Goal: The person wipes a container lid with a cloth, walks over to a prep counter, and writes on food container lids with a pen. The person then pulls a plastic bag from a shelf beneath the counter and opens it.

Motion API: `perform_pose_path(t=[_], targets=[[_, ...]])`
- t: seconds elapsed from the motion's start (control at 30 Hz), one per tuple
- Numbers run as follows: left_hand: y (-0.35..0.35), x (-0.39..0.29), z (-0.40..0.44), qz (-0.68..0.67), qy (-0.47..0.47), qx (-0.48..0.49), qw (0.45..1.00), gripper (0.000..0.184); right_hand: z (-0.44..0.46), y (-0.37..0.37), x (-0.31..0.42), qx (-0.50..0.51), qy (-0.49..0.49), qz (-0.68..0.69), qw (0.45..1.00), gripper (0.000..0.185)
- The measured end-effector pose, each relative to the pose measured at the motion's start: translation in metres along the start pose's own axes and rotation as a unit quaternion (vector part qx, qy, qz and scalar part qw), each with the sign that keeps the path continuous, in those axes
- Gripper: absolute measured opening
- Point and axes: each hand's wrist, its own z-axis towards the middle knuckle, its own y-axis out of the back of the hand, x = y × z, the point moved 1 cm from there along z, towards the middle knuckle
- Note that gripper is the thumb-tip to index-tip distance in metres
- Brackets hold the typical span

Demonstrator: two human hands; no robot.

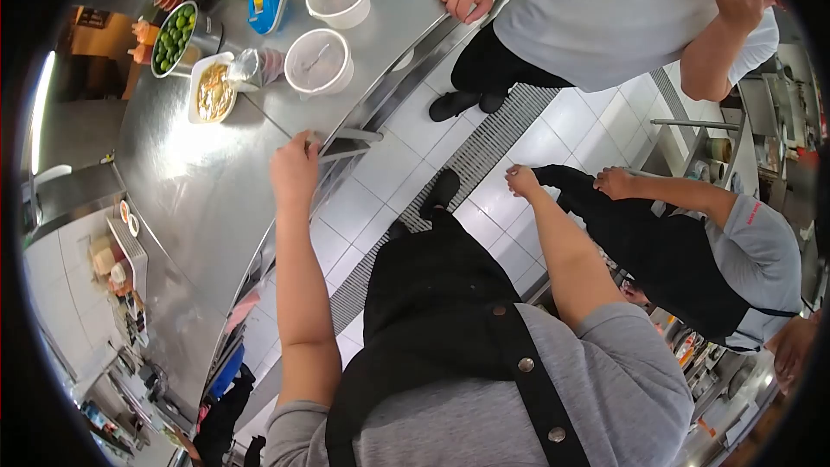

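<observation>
My left hand (296, 169) is at the edge of the steel counter (186, 207), its fingers curled in and nothing visible in them. Nearest to it on the counter are a white tub (333, 78) with a utensil inside and a white dish (195, 104) of pale sliced food. My right hand (521, 181) hangs over the tiled floor with its fingers loosely closed, and no object shows in it. It is close to the dark apron of a person at the right.
A second white tub (350, 13), a blue container (278, 7) and a metal pot (207, 35) of limes stand on the counter. One person in a white shirt (596, 17) leans a hand on its edge. A floor grate (484, 151) crosses the tiles.
</observation>
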Motion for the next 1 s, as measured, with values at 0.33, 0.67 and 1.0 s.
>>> perform_pose_path(t=[0.33,0.67,1.0], targets=[[0.017,0.159,-0.056,-0.067,-0.054,-0.222,0.971,0.031,-0.135,-0.074,-0.136,0.073,-0.207,0.067,0.973,0.018],[-0.001,0.264,-0.114,-0.007,0.069,-0.359,0.931,0.035,-0.155,-0.143,-0.165,0.118,-0.148,-0.098,0.977,0.026],[0.001,0.231,-0.118,0.095,0.099,-0.318,0.938,0.039,-0.145,-0.194,-0.054,-0.010,0.178,-0.058,0.982,0.022]])
